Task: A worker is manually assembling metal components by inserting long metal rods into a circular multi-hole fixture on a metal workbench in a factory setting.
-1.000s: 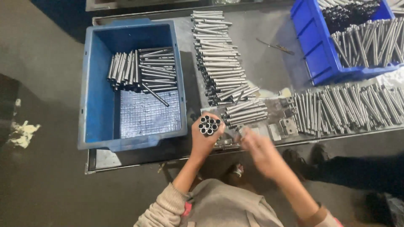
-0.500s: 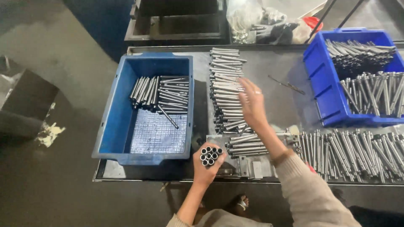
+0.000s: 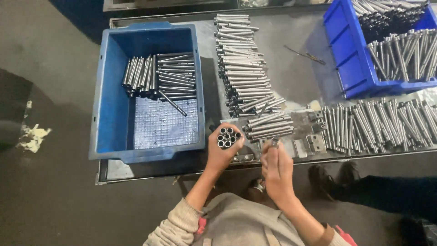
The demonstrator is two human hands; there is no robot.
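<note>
My left hand [image 3: 223, 152] grips a bundle of several short metal tubes [image 3: 228, 136], held upright with their open ends toward me, at the table's near edge. My right hand [image 3: 276, 169] is just right of it, pinching one metal tube [image 3: 275, 141] by its end. Beyond both hands lies a small heap of tubes [image 3: 268, 126] on a flat metal plate, and a long row of tubes [image 3: 239, 64] runs away up the table.
A large light-blue crate [image 3: 114, 114] at left holds stacked tubes [image 3: 159, 77] at its far end. A dark-blue bin [image 3: 348, 64] at back right holds more rods. Rods [image 3: 378, 123] lie along the right front edge. Someone's shoes [image 3: 332, 177] show below the table.
My right hand has drawn back from the long row of tubes to the near edge and now holds one tube beside the left hand's bundle. The view has shifted.
</note>
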